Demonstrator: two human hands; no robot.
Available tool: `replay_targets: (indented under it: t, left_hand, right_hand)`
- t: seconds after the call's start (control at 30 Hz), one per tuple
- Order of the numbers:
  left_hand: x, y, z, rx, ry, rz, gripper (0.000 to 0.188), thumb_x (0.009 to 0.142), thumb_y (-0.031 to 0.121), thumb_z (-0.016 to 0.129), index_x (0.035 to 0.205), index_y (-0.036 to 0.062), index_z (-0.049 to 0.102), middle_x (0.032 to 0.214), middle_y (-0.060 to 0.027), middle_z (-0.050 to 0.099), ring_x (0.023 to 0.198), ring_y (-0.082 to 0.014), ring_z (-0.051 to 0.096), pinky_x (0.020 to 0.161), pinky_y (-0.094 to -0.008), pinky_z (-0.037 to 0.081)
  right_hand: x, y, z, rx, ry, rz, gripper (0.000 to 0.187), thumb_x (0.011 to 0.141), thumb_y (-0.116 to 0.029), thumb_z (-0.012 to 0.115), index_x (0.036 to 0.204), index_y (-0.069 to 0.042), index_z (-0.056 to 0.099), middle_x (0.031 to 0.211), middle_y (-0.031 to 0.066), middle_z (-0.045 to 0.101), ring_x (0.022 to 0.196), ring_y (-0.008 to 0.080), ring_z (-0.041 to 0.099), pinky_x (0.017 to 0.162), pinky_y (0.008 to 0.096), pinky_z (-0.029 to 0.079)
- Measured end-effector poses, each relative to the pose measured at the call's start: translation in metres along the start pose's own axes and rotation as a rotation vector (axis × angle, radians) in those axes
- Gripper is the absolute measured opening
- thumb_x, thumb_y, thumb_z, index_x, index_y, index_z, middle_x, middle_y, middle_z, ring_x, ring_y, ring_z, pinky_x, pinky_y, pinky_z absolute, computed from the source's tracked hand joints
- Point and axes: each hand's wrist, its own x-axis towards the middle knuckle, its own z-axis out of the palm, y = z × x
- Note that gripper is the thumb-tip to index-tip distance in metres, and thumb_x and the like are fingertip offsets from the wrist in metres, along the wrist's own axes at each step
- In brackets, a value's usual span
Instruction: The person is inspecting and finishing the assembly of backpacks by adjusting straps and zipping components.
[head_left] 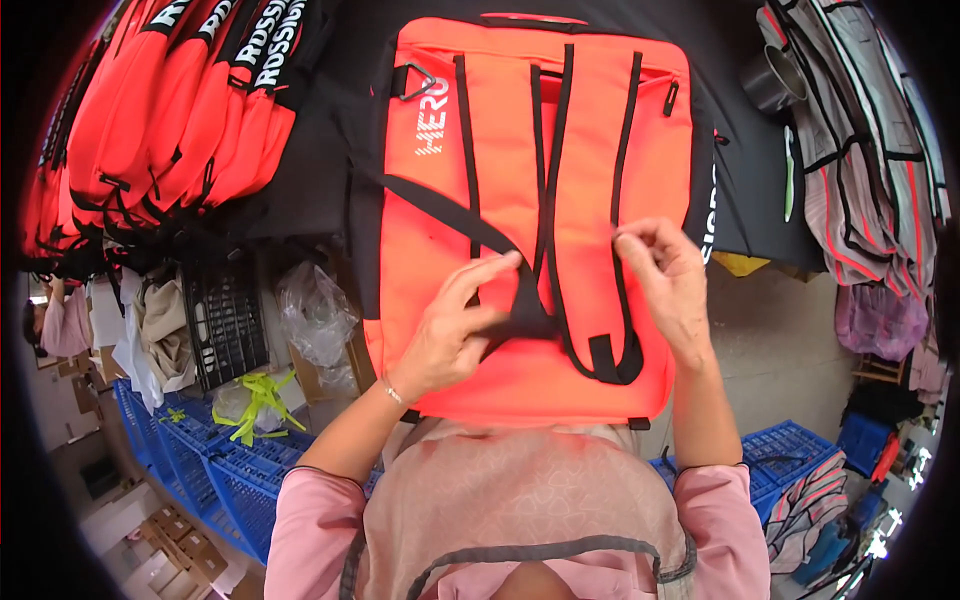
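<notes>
An orange-red backpack (430, 240) with black trim lies before me, its lower edge against my apron. Its two padded shoulder straps (590, 180) face up. From the left side a black webbing strap (440, 208) runs across to the middle of the bag and folds downward. My left hand (452, 325) is closed on this webbing, one finger stretched along it. At the right shoulder strap's dark edging, my right hand (668, 285) has thumb and forefinger drawn together; anything between them is too small to make out.
On the dark table (730, 190), a pile of orange-red bags (170, 130) lies left. A metal cup (772, 80) and grey striped pieces (850, 140) are right. Blue plastic crates (240, 485) stand below left, with another blue crate (790, 450) right. Clear plastic (315, 310) hangs at left.
</notes>
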Motion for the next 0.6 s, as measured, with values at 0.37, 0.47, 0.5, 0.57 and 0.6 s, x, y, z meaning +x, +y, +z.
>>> replay_targets:
  t: [0.37,0.47,0.5,0.57,0.6]
  left_hand:
    - [-0.084,0.021,-0.002,-0.856,0.289,-0.474,0.047,0.089,-0.011,0.047,0.133,-0.0038,0.056,0.146,-0.0176,0.047,0.121,-0.0271,0.058,0.103,-0.0319,0.046]
    - [-0.079,0.03,-0.004,-0.986,0.314,-0.518,0.064,0.085,-0.012,0.047,0.148,-0.0027,0.037,0.144,-0.0186,0.049,0.117,-0.0267,0.061,0.098,-0.0363,0.052]
    - [-0.077,0.031,-0.009,-1.274,0.143,-0.527,0.07,0.084,-0.011,0.047,0.151,-0.0006,0.029,0.141,-0.0178,0.051,0.114,-0.0254,0.062,0.094,-0.0401,0.055]
    - [-0.075,0.021,-0.018,-1.628,-0.144,-0.488,0.084,0.089,0.002,0.056,0.158,0.009,0.007,0.15,-0.0115,0.042,0.133,-0.0298,0.048,0.086,-0.0583,0.058]
    - [-0.076,0.017,-0.018,-1.627,-0.142,-0.484,0.084,0.089,0.002,0.056,0.158,0.009,0.007,0.15,-0.0115,0.042,0.133,-0.0298,0.048,0.086,-0.0583,0.058]
  right_hand:
    - [-0.014,-0.003,0.01,0.061,-0.086,0.078,0.013,0.087,-0.002,0.072,0.099,0.002,0.067,0.083,-0.0011,0.066,0.075,0.0039,0.059,0.07,0.0187,0.049]
    - [-0.02,-0.008,0.021,0.033,-0.219,0.123,0.011,0.088,-0.002,0.071,0.098,0.002,0.068,0.086,0.001,0.068,0.077,0.0048,0.062,0.072,0.0197,0.051]
    - [-0.025,-0.009,0.024,0.04,-0.253,0.122,0.012,0.089,-0.003,0.071,0.1,0.003,0.069,0.088,0.0033,0.07,0.081,0.0068,0.064,0.075,0.0212,0.052]
    - [-0.031,-0.016,0.034,0.172,-0.329,0.128,0.015,0.089,-0.002,0.07,0.103,0.003,0.068,0.09,0.0037,0.071,0.084,0.0076,0.065,0.077,0.0218,0.053]
    - [-0.035,-0.021,0.04,0.299,-0.404,0.14,0.018,0.089,-0.002,0.069,0.107,0.003,0.068,0.093,0.0041,0.071,0.088,0.0083,0.066,0.079,0.0224,0.053]
